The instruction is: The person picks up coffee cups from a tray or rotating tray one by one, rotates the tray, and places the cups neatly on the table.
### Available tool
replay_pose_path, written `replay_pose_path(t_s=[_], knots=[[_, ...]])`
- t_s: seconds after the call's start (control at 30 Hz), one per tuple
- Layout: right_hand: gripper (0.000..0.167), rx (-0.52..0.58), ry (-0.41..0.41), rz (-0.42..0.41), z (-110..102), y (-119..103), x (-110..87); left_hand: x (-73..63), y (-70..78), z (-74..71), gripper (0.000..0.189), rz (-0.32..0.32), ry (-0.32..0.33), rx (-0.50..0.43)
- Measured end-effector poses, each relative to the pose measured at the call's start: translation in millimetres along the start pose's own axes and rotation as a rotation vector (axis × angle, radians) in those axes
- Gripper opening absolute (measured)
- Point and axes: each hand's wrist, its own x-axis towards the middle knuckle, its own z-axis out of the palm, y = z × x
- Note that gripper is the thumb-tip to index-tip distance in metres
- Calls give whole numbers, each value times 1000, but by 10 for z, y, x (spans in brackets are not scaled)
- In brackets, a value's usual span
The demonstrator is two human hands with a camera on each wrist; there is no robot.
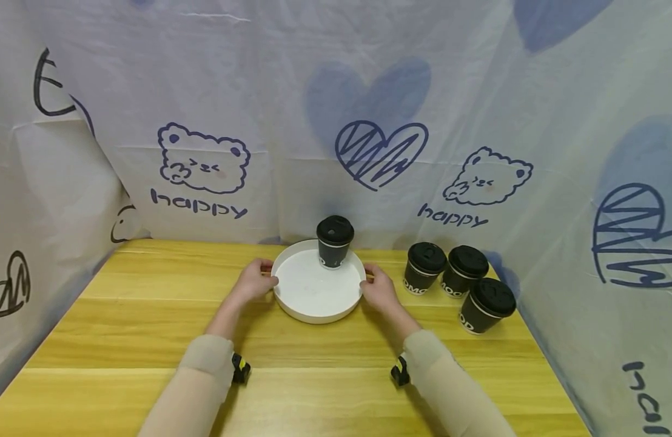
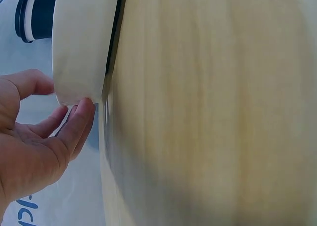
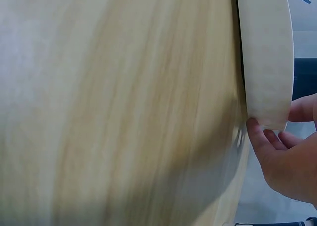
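Note:
A round white tray [image 1: 314, 297] with a low rim lies near the back of the table. On it, toward the back, stands a black paper cup [image 1: 334, 246] with a black lid, upright. My left hand [image 1: 255, 280] holds the tray's left side; in the left wrist view the thumb is at the rim's top and the fingertips press low on the outer wall [image 2: 84, 42]. At the opposite side my right hand [image 1: 379, 290] grips the tray the same way, its thumb at the upper edge and fingers along the wall [image 3: 267, 52].
Three more lidded black cups, a left one [image 1: 422, 270], a middle one [image 1: 463, 272] and a front one [image 1: 486, 306], stand close together at the right of the wooden table [image 1: 314, 388]. A printed cloth [image 1: 292, 121] hangs along the table's back and sides.

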Motion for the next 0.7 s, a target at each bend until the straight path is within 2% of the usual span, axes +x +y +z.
replay_pose_path(t_s=[0.43, 0.7], knots=[[53, 18, 22, 9, 16, 20, -70, -126, 51, 60, 60, -17, 30, -9], [59, 70, 45, 11, 41, -24, -202, -186, 67, 84, 62, -10, 32, 1]])
